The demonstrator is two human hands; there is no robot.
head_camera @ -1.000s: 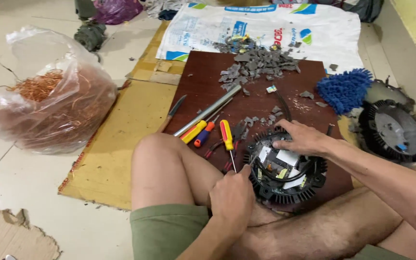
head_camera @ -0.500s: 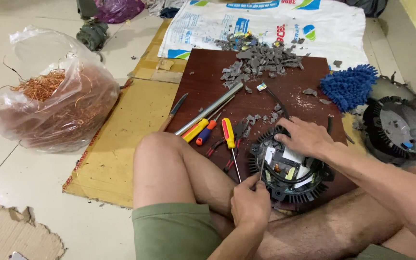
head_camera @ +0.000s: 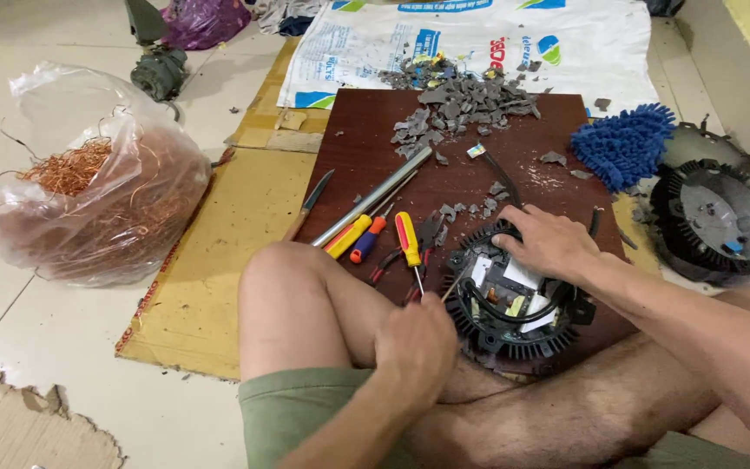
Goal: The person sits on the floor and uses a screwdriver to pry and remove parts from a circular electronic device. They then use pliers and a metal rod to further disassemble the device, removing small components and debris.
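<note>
Your left hand (head_camera: pixel 417 343) has closed its grip lower on a thin tool at the round black housing (head_camera: pixel 514 304); your right hand (head_camera: pixel 549 243) still presses its top, steadying it.

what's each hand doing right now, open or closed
Left hand: closed in a fist at the edge of the round black finned housing; what it grips cannot be told.
Right hand: open, fingers resting on the housing.
</note>
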